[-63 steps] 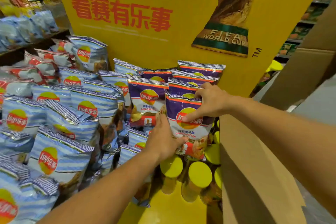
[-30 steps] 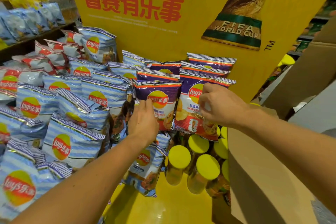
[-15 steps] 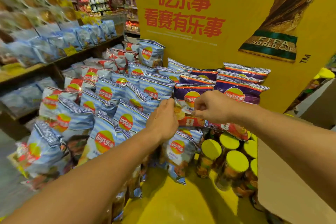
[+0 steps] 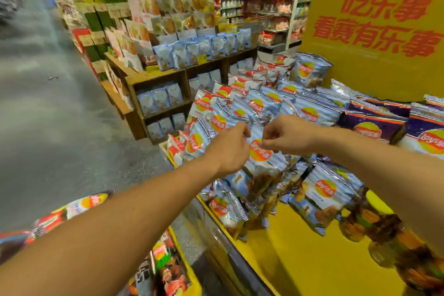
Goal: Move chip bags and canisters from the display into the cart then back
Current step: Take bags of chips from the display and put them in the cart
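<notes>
**Head view: both hands pinch one blue chip bag**

Left hand [image 4: 230,149] pinches the top-left edge of the blue-striped Lay's bag [image 4: 264,158]; right hand [image 4: 286,137] pinches its top-right edge. The bag hangs upright between them, long axis vertical, above the yellow display [image 4: 312,259]. Both hands are equally near it.

blue-striped chip bag [image 4: 260,151] upright, top edge pinched between both hands, amid heaped bags on yellow display [image 4: 300,247]
</notes>
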